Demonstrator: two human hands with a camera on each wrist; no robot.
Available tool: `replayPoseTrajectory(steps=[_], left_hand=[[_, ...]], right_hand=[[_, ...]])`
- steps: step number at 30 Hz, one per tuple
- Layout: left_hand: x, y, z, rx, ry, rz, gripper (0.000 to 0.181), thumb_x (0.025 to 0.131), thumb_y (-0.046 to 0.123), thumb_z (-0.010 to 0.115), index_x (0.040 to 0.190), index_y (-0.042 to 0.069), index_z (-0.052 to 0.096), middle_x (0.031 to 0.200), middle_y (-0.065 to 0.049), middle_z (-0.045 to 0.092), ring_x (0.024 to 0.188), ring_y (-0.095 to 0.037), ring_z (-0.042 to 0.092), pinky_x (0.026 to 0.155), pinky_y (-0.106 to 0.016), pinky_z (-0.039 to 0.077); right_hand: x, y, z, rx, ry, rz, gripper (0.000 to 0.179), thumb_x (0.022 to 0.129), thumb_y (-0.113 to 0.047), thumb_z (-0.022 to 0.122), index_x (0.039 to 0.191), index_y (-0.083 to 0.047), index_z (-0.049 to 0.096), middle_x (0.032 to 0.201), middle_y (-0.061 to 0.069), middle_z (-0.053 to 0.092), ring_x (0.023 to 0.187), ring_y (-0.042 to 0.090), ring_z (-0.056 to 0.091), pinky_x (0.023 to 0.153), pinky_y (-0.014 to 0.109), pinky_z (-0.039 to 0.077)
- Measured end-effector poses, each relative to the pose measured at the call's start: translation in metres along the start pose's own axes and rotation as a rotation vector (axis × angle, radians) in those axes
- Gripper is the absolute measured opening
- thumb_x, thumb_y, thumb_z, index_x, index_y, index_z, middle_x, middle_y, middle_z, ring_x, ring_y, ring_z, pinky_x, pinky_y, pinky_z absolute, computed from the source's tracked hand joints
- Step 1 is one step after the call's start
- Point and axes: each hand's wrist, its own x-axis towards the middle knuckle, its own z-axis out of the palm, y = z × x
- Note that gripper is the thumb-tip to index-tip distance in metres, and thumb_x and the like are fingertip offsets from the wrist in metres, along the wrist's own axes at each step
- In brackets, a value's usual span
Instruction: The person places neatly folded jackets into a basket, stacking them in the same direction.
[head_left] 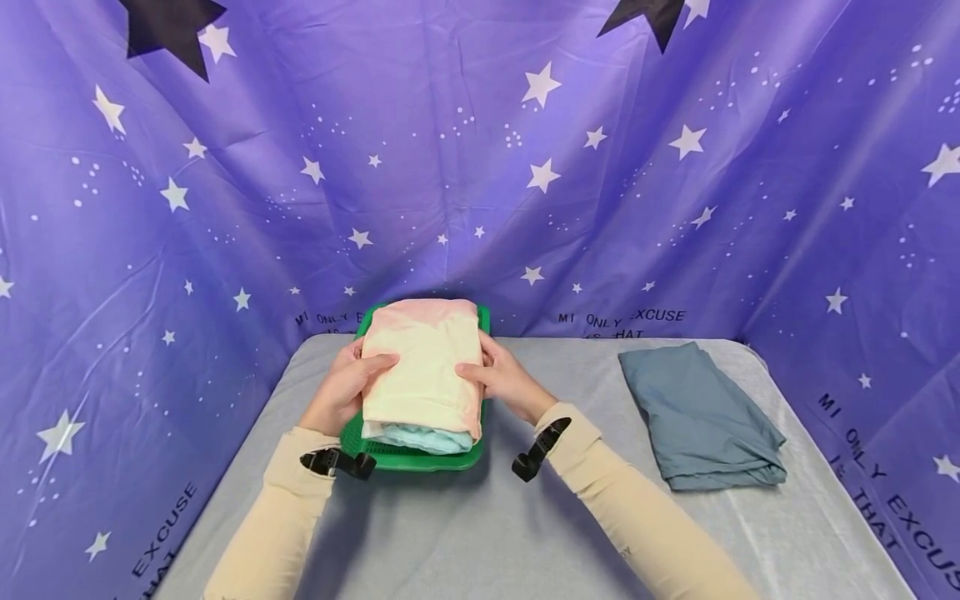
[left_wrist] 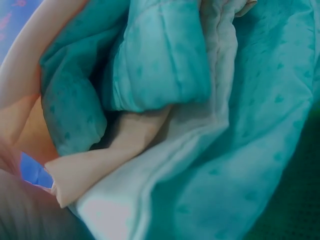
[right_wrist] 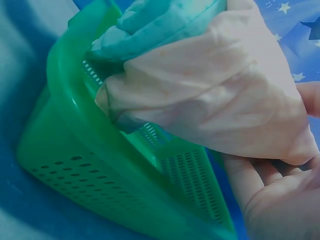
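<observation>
Left hand (head_left: 341, 385), right hand (head_left: 513, 379) pinching folded pale cloth (head_left: 423, 362), puckered teal fabric (head_left: 427, 439), perforated green basket (right_wrist: 95, 160) beneath

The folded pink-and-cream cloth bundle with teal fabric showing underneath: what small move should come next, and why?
I'd probably lower the bundle gently into the green perforated plastic basket: the left hand and right hand grip its opposite sides, and the right wrist view shows it over the basket's open top.
</observation>
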Motion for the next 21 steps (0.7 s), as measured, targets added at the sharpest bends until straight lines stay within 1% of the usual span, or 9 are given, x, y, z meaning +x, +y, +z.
replayPoseTrajectory(steps=[3,6,11,15,19,21], left_hand=[[0.001,-0.001,-0.004,-0.005,-0.004,-0.018,0.042,0.098,0.008,0.067,0.134,0.01,0.047,0.091,0.003,0.069,0.07,-0.014,0.072,0.063,-0.031,0.062],[0.003,-0.003,-0.007,-0.011,-0.012,-0.035,0.039,0.099,0.008,0.066,0.132,0.011,0.047,0.088,0.002,0.07,0.068,-0.014,0.072,0.061,-0.031,0.061],[0.011,-0.008,-0.012,0.001,-0.022,-0.058,0.047,0.099,0.009,0.066,0.141,0.009,0.044,0.089,0.001,0.071,0.069,-0.014,0.072,0.062,-0.031,0.062],[0.02,-0.011,-0.016,0.006,-0.012,-0.085,0.055,0.098,0.009,0.066,0.146,0.009,0.04,0.091,0.001,0.07,0.07,-0.014,0.072,0.064,-0.031,0.062],[0.028,-0.014,-0.019,0.017,-0.009,-0.119,0.058,0.099,0.01,0.065,0.15,0.01,0.037,0.091,0.0,0.07,0.069,-0.016,0.072,0.063,-0.032,0.062],[0.03,-0.015,-0.02,0.029,-0.002,-0.134,0.059,0.099,0.01,0.064,0.151,0.011,0.036,0.09,0.0,0.07,0.068,-0.016,0.072,0.062,-0.032,0.062]], right_hand=[[0.004,0.004,0.002,-0.001,0.007,0.021,0.075,0.1,-0.015,0.066,0.162,-0.031,0.026,0.135,0.016,0.063,0.085,0.014,0.07,0.067,0.033,0.06],[0.006,0.005,0.004,0.002,0.01,0.042,0.075,0.1,-0.016,0.065,0.162,-0.032,0.025,0.138,0.014,0.061,0.087,0.015,0.07,0.069,0.033,0.06],[0.009,0.007,0.006,0.019,0.018,0.072,0.076,0.1,-0.015,0.065,0.162,-0.032,0.025,0.144,0.015,0.057,0.091,0.016,0.07,0.073,0.034,0.06],[0.014,0.01,0.009,0.032,0.023,0.105,0.078,0.1,-0.015,0.064,0.163,-0.033,0.022,0.146,0.014,0.055,0.094,0.016,0.069,0.075,0.033,0.06],[0.02,0.015,0.01,0.049,0.025,0.124,0.077,0.1,-0.016,0.063,0.163,-0.032,0.022,0.144,0.012,0.055,0.095,0.015,0.068,0.078,0.033,0.059],[0.022,0.017,0.01,0.063,0.021,0.123,0.075,0.1,-0.016,0.063,0.163,-0.03,0.023,0.139,0.012,0.058,0.093,0.014,0.068,0.078,0.033,0.059]])
